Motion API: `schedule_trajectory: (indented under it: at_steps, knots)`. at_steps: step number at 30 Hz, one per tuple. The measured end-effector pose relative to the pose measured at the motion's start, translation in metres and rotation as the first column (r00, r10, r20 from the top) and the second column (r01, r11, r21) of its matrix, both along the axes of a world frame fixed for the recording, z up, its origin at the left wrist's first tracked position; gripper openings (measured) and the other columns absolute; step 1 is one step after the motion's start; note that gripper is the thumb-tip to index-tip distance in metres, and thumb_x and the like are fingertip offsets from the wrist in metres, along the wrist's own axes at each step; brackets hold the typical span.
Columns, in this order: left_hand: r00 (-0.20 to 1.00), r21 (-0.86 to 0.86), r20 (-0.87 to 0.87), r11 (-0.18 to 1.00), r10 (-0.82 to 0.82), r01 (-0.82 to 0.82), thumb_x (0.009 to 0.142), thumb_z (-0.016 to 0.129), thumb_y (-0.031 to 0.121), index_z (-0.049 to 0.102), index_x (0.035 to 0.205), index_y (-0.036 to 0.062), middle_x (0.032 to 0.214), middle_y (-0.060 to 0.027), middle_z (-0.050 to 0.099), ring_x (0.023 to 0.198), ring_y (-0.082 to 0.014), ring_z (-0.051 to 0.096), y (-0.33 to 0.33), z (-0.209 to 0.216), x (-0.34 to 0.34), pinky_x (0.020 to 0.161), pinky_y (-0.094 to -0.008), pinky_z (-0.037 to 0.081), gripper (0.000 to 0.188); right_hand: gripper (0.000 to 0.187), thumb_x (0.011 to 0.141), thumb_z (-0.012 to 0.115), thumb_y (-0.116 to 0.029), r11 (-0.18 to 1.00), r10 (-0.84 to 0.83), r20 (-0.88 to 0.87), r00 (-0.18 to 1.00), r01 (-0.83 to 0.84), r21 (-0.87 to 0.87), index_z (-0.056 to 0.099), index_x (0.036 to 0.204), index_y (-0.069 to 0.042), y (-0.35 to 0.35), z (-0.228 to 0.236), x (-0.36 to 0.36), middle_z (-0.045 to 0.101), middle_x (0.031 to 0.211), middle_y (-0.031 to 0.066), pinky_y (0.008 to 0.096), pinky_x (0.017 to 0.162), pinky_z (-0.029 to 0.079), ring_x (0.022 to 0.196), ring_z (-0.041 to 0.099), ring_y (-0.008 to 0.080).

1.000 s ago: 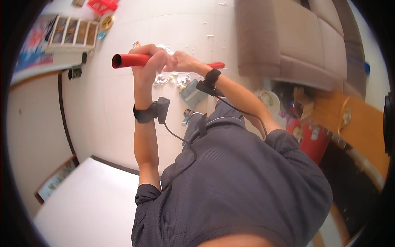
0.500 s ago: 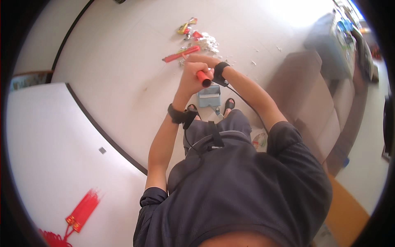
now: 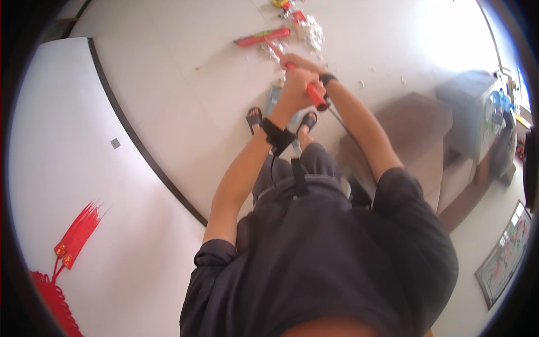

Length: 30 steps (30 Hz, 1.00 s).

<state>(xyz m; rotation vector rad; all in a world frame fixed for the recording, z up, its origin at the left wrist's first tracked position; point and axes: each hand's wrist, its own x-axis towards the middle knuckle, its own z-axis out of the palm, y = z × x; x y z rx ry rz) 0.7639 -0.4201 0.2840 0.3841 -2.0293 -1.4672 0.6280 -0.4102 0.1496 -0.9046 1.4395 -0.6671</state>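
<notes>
A broom with a red handle (image 3: 317,99) is in both my hands. My left hand (image 3: 299,87) is wrapped round the handle near its top end. Farther down, my right hand (image 3: 298,60) is closed round it too, its fingers partly hidden. The red broom head (image 3: 263,37) rests on the floor, just left of a heap of whitish scraps (image 3: 310,32). Coloured wrappers (image 3: 289,7) lie beyond the heap. Behind my left hand and forearm, a blue-grey dustpan (image 3: 274,99) stands on the floor by my feet, mostly hidden.
My sandalled feet (image 3: 254,117) stand close to the dustpan. A brown sofa (image 3: 404,126) is on the right, with a grey-blue covered piece (image 3: 466,106) beyond it. A white wall panel or door (image 3: 62,146) with a red tassel ornament (image 3: 78,235) fills the left. Small scraps dot the floor.
The view has shifted, so floor things appear higher and farther right. The handle's top end has swung right with my hands, showing more of the lower handle. Both hands keep hold.
</notes>
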Motion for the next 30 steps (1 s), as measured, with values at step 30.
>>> schedule_trajectory:
  at_steps: [30]
  knots:
    - [0.911, 0.043, 0.001, 0.911, -0.412, 0.411, 0.074, 0.067, 0.018, 0.051, 0.059, 0.0002, 0.048, -0.0052, 0.044, 0.047, -0.0093, 0.039, 0.052, 0.127, -0.04, 0.046, -0.0284, 0.034, 0.028, 0.016, 0.079, 0.055, -0.014, 0.751, -0.546, 0.051, 0.836, 0.516, -0.413, 0.061, 0.087, -0.001, 0.155, 0.104, 0.003, 0.059, 0.081, 0.0045, 0.0266, 0.071, 0.044, 0.077, 0.054, 0.0134]
